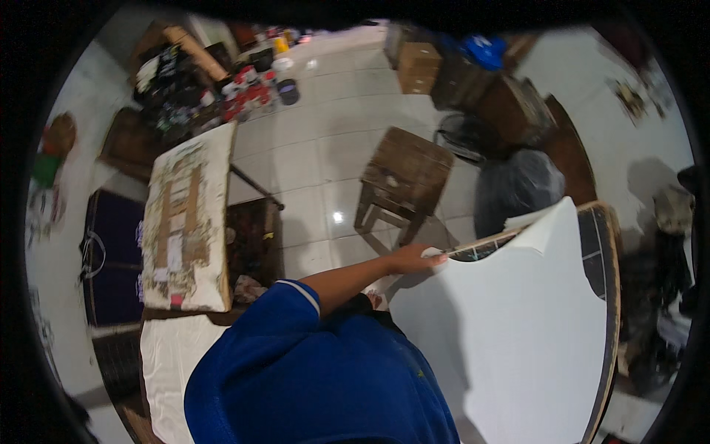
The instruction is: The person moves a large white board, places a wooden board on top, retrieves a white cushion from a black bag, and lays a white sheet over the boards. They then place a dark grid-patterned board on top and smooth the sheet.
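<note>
My left hand [418, 259] reaches across to the right from a blue sleeve. It is closed on the near-left edge of a large smooth white sheet [525, 325], with the thumb on top and the other fingers mostly hidden. The sheet covers most of a dark table [592, 240] with a worn wooden rim. Its far edge curves inward, baring a strip of the tabletop, and one far corner stands curled up. Whether the sheet is paper or fabric, I cannot tell. My right hand does not show.
A wooden stool [407, 166] stands on the tiled floor ahead. At left, a stained padded board [188, 218] lies above white cloth [174, 355]. A dark plastic bag [521, 185] sits beyond the table, cartons [419, 66] farther back. Red containers [248, 92] crowd the far left.
</note>
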Action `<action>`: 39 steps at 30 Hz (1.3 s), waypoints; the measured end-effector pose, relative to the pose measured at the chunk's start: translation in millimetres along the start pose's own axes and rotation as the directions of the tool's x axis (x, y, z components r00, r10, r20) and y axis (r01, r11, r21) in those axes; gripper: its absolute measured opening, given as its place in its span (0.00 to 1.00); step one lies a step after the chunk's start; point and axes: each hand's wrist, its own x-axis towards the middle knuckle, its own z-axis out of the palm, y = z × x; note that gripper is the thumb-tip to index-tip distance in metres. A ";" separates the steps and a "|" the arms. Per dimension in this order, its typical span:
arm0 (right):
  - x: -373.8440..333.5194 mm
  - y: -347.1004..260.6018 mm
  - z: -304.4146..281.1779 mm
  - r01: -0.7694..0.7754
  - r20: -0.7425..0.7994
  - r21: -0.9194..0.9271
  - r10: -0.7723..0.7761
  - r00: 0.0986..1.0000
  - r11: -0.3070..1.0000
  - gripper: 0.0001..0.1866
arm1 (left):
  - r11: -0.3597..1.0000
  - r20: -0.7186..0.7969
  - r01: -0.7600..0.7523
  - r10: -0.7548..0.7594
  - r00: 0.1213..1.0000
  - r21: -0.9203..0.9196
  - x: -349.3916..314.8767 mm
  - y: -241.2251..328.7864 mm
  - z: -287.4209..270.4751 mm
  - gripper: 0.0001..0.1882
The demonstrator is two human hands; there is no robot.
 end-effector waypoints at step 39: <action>158.7 -161.9 801.5 0.511 0.988 0.122 -0.057 -0.142 0.851 0.55 | 0.998 -0.997 0.062 -0.016 -0.076 -0.020 37.5 -57.5 114.1 0.41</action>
